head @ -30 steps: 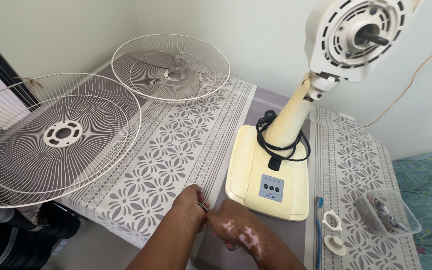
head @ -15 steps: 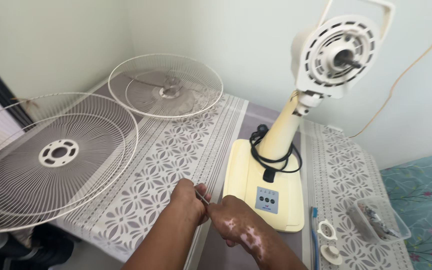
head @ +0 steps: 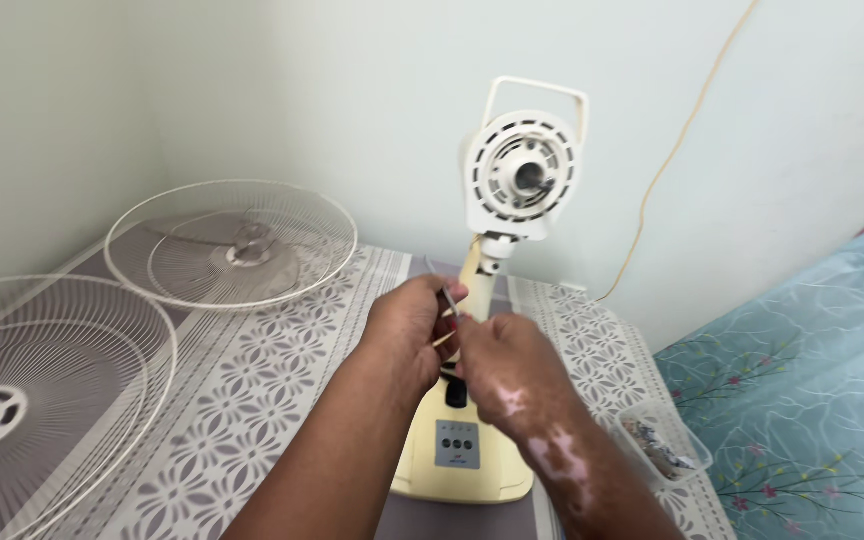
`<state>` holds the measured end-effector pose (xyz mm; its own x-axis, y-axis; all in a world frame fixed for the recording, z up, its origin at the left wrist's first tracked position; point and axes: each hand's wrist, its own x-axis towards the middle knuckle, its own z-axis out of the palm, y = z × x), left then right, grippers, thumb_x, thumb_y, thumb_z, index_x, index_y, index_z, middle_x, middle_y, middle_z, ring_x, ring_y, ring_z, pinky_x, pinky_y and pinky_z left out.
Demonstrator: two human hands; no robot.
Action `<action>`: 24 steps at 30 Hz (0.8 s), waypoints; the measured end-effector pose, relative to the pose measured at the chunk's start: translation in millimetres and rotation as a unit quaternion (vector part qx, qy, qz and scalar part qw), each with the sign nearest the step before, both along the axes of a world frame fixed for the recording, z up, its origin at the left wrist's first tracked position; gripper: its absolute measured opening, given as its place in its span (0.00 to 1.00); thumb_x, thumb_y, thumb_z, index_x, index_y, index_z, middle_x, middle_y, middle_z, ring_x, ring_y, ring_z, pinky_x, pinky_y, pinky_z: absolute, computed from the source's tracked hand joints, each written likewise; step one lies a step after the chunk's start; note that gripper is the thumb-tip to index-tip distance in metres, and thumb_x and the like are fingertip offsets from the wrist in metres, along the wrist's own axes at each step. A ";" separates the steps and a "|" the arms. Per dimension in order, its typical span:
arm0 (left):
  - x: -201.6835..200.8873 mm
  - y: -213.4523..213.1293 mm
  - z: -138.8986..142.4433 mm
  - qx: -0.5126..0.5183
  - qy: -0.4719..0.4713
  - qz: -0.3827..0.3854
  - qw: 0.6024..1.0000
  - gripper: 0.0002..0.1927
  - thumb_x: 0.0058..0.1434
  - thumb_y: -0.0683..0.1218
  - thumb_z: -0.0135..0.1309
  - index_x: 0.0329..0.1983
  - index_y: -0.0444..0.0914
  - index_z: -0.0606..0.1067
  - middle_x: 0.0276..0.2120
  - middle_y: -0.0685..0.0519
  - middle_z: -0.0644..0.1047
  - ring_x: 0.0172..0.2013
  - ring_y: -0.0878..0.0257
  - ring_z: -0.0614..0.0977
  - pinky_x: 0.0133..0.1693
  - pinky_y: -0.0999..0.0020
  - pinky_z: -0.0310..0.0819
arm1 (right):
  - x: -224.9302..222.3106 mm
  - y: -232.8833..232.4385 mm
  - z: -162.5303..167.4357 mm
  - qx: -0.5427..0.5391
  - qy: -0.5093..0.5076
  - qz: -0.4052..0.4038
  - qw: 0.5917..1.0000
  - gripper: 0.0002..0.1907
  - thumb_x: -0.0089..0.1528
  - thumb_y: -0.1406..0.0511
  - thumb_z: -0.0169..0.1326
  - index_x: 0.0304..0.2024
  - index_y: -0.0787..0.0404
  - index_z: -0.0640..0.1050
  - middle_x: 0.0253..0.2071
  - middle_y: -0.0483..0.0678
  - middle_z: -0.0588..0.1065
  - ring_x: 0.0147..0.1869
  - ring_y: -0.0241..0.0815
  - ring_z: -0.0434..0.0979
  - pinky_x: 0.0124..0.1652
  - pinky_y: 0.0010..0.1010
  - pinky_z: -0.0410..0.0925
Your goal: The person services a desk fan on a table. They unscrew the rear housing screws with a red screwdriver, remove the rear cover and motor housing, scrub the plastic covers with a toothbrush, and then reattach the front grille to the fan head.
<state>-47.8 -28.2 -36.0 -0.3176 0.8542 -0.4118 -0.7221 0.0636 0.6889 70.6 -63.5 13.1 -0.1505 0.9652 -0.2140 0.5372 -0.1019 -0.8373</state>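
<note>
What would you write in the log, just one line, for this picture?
left hand: pinching thin metal piece | right hand: touching it | fan stand: upright behind | grilles: flat on table

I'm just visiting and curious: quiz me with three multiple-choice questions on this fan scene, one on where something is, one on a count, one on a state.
1. Where is the small clear tray of bits?
A. right of the fan base
B. on the far wire guard
C. on top of the motor head

2. How many round wire guards lie on the table?
A. one
B. two
C. four

3. What state is the fan in?
A. fully assembled
B. lying flat
C. upright, guards off

Answers:
1. A, the tray sits on the patterned cloth by the base's right side.
2. B, the far guard plus the near guard at left.
3. C, the motor head is bare, while the left hand and right hand meet before the stem.
</note>
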 end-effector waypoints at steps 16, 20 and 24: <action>37.2 19.3 64.4 0.059 0.037 0.021 0.997 0.05 0.63 0.42 0.52 0.38 0.35 0.76 0.30 0.53 0.78 0.28 0.64 0.78 0.33 0.67 0.74 | 39.3 4.5 59.4 0.025 0.096 -0.098 0.990 0.15 0.64 0.59 0.45 0.27 0.62 0.71 0.21 0.44 0.67 0.20 0.36 0.60 0.22 0.33 0.58; 36.9 33.0 66.7 0.082 0.018 0.031 0.996 0.05 0.64 0.41 0.52 0.37 0.33 0.74 0.30 0.51 0.77 0.29 0.63 0.80 0.33 0.66 0.77 | 41.3 8.9 60.5 0.020 0.089 -0.111 0.990 0.18 0.65 0.57 0.48 0.27 0.63 0.72 0.21 0.45 0.68 0.19 0.36 0.58 0.21 0.33 0.55; 41.0 42.3 68.4 0.065 0.017 0.052 0.996 0.03 0.64 0.39 0.51 0.37 0.32 0.73 0.30 0.50 0.77 0.29 0.63 0.81 0.31 0.68 0.77 | 47.2 14.4 64.9 0.033 0.082 -0.115 0.989 0.14 0.64 0.60 0.46 0.27 0.63 0.71 0.22 0.45 0.68 0.19 0.36 0.58 0.19 0.32 0.55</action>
<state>-6.8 14.1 32.3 -0.4192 0.8614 -0.2869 -0.6967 -0.1026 0.7100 117.8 -49.1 78.0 0.0467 0.9890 -0.1403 0.3625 -0.1477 -0.9202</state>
